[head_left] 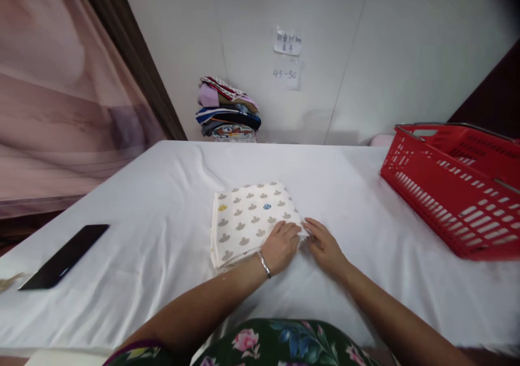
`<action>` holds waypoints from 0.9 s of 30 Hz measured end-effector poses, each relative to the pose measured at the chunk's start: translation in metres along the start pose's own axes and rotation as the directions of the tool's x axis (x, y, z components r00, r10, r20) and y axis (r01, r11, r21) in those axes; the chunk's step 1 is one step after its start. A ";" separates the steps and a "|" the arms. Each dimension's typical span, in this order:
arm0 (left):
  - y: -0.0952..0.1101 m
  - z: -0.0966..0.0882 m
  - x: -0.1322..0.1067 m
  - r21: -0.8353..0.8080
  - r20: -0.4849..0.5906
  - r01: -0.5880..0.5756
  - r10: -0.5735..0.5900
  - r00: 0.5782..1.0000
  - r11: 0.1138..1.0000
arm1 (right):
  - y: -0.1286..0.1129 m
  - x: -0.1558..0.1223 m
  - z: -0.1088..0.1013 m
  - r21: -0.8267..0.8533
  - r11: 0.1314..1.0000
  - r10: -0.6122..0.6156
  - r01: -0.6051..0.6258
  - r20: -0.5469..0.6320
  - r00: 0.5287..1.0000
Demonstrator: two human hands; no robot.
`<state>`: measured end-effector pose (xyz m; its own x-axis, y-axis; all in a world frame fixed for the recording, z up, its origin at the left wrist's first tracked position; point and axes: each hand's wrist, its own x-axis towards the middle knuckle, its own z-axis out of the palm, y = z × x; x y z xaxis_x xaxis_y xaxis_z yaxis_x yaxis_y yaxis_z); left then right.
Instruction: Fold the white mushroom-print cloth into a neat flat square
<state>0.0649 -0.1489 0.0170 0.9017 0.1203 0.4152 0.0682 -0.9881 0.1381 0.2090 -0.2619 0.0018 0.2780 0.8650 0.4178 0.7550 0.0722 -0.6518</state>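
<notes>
A folded white cloth [249,214] with a grey mushroom-like print, plus single yellow and blue ones, lies on the white-covered table. My left hand [281,247], with a silver bracelet at the wrist, rests over the cloth's near right corner. Its fingers are together and bent onto the edge, and its thumb is hidden. Just to the right, my right hand [324,245] has its thumb and fingertips closed at that same corner. The two hands nearly meet there.
A red plastic basket [439,193] stands on the right of the table [162,203]. At the left lies a dark flat object [65,255]. Folded clothes [229,111] are stacked beyond the far edge, by a wall with paper notes [287,73]. A pink curtain [69,95] hangs left.
</notes>
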 end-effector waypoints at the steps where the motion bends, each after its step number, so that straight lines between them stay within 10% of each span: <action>1: 0.001 -0.002 -0.001 -0.024 0.005 0.005 -0.005 1.000 1.000 | -0.003 0.001 -0.001 -0.041 0.997 -0.067 0.068 0.021 0.998; 7: -0.008 -0.030 -0.014 -0.198 0.065 0.081 -0.070 0.995 0.977 | -0.008 0.005 0.003 -0.280 0.900 -0.243 0.334 0.313 0.918; 15: -0.043 -0.068 -0.085 0.010 0.135 0.238 -0.237 0.962 0.971 | -0.015 0.013 -0.006 -0.280 0.905 -0.187 0.321 0.416 0.890; 21: -0.047 -0.078 -0.085 0.066 0.121 0.360 -0.366 0.923 0.930 | -0.046 0.052 0.013 -0.276 0.882 -0.235 0.383 0.446 0.863; 27: -0.061 -0.068 -0.096 0.105 0.025 0.533 -0.538 0.843 0.840 | -0.028 0.047 0.042 -0.260 0.867 -0.242 0.426 0.527 0.815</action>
<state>-0.0551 -0.0938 0.0295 0.7336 0.6306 0.2535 0.5829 -0.7756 0.2424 0.1761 -0.2026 0.0131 -0.2694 0.9489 0.1643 0.9271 0.3017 -0.2222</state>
